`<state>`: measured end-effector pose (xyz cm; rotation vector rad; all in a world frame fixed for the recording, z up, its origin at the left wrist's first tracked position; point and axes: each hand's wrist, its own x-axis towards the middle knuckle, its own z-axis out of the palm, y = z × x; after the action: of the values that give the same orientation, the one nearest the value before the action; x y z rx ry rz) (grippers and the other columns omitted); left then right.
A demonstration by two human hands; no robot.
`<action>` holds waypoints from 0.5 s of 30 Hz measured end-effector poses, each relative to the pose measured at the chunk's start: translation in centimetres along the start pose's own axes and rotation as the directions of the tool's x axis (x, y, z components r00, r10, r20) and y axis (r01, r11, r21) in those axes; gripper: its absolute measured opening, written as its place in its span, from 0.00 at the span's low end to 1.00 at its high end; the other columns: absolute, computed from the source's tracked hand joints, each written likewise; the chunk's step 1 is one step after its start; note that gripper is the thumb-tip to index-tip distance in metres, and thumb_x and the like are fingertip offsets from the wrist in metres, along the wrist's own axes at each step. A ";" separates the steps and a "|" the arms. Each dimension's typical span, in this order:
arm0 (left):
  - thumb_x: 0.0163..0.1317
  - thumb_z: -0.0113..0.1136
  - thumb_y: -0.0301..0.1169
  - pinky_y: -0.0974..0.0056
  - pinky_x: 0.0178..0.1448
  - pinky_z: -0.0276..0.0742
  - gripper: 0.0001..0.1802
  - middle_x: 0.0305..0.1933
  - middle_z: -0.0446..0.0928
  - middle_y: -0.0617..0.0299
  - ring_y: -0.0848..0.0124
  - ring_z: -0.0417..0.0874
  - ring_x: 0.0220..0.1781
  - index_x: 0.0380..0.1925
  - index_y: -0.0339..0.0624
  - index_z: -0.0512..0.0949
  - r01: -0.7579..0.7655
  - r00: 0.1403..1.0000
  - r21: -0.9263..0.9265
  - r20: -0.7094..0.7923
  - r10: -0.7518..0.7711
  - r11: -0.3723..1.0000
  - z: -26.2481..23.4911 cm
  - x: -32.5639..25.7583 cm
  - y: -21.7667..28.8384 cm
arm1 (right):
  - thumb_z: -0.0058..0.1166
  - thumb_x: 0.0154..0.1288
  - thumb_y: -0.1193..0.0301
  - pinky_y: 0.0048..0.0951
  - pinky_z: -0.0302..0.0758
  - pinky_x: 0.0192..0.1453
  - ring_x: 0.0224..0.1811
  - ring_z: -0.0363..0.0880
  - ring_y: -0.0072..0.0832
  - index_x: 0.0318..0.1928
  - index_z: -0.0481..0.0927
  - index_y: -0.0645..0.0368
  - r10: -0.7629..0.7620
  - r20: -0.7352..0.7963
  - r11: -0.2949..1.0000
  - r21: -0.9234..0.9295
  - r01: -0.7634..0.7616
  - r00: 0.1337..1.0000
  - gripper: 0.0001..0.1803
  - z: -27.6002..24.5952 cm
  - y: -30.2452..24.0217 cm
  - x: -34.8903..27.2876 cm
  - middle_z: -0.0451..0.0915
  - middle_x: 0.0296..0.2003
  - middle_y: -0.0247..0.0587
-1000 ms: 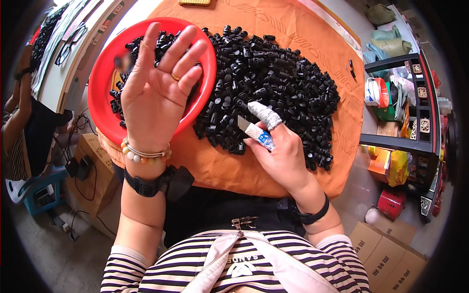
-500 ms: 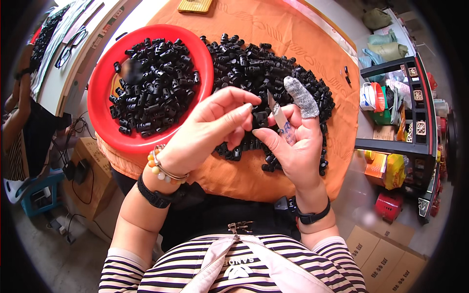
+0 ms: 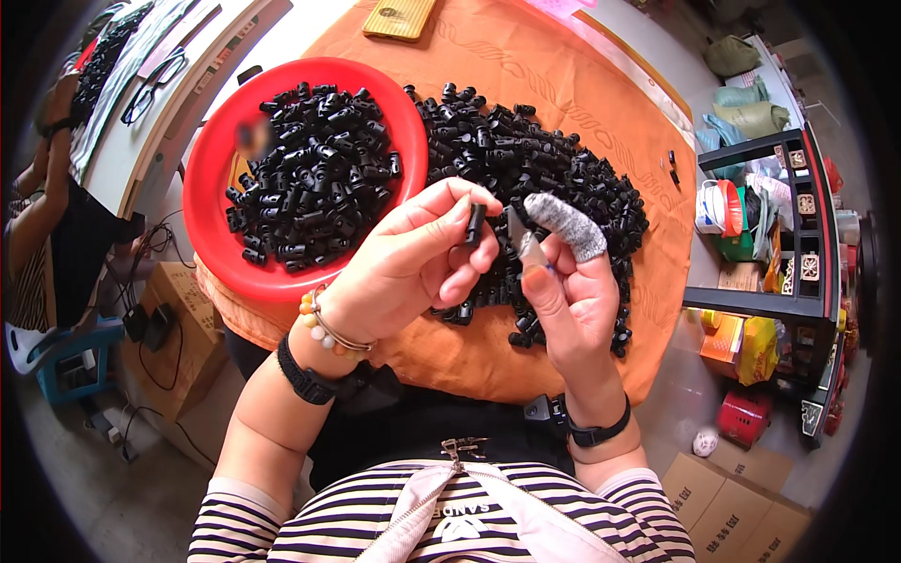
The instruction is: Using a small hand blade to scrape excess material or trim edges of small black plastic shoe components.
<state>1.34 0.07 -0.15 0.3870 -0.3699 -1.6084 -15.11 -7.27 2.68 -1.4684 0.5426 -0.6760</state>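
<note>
Fingers point(image 3: 452, 192) of the left hand point(image 3: 389, 258) are pinching one small black cylinder point(image 3: 476, 226) between the thumb and the index, while the other fingers of this hand are curling loosely under it. The cylinder is standing nearly upright in this grip, above the near side of a pile point(image 3: 554, 169) of similar black pieces. Just beside it, the right hand point(image 3: 584, 305) is holding a small blade point(image 3: 514, 228) by its pale wrapped handle point(image 3: 531, 253); the thumb is pressing on this handle, and the index, which is wearing a grey knitted cover point(image 3: 568, 225), is stretching over toward the left. The blade is pointing upward, and a narrow gap is separating it from the cylinder. The pile is spreading over the table point(image 3: 582, 80), which an orange cloth point(image 3: 460, 352) is covering. To the left of the pile, a round red basin point(image 3: 208, 206) is containing many more black pieces point(image 3: 314, 174). At the far side of the table a yellow tray point(image 3: 401, 19) is lying, and near the right edge two little dark pieces point(image 3: 674, 169) are lying apart from the pile. A beaded bracelet point(image 3: 319, 328) is circling the left wrist, and a black strap point(image 3: 601, 432) is circling the right one.
</note>
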 end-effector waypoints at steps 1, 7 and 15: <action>0.69 0.43 0.34 0.78 0.23 0.61 0.10 0.30 0.72 0.63 0.81 0.69 0.23 0.46 0.44 0.67 0.000 1.000 0.000 -0.001 0.000 1.000 0.2 0.0 -0.1 | 0.56 0.61 0.74 0.13 0.67 0.42 0.37 0.69 0.13 0.57 0.64 0.65 0.028 0.001 1.000 0.001 -0.028 1.000 0.26 0.3 -0.3 -0.1 0.73 0.36 0.31; 0.68 0.44 0.35 0.78 0.20 0.55 0.11 0.31 0.71 0.65 0.82 0.64 0.20 0.46 0.45 0.65 -0.064 0.988 0.000 -0.140 0.063 0.998 0.1 0.2 -0.9 | 0.56 0.59 0.78 0.14 0.69 0.42 0.39 0.72 0.14 0.56 0.65 0.65 0.033 0.066 0.998 -0.058 -0.029 0.997 0.25 0.6 0.1 -0.1 0.77 0.39 0.38; 0.68 0.45 0.35 0.79 0.22 0.53 0.07 0.28 0.70 0.69 0.86 0.65 0.23 0.42 0.48 0.67 -0.075 0.990 0.042 -0.115 0.080 0.996 -0.1 0.1 -1.2 | 0.56 0.59 0.78 0.15 0.70 0.41 0.39 0.74 0.15 0.57 0.63 0.65 -0.001 0.062 0.999 -0.049 0.004 0.998 0.26 1.4 -0.3 0.4 0.77 0.37 0.38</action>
<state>0.30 0.01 -0.82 0.4871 -0.3228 -1.4977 -13.83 -6.55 3.06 -1.5316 0.5126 -0.6213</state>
